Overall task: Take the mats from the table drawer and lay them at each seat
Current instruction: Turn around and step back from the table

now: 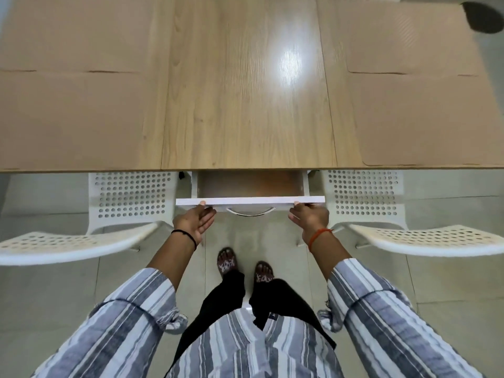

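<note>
Tan mats lie flat on the wooden table (245,91): two on the left side, near (73,121) and far (73,34), and two on the right side, near (428,121) and far (403,36). The white drawer (250,200) under the table's front edge stands partly pulled out, and the part of its inside that shows is bare. My left hand (195,222) rests against the left end of the drawer front, palm flat and thumb on its top edge. At the right end, my right hand (309,216) touches the front the same way. Neither hand holds a mat.
Two white perforated chairs stand at the near side, one left (128,195) and one right (365,192) of the drawer. A curved metal handle (250,211) sits on the drawer front. A dark object (482,17) lies at the far right. My feet stand on grey tiles.
</note>
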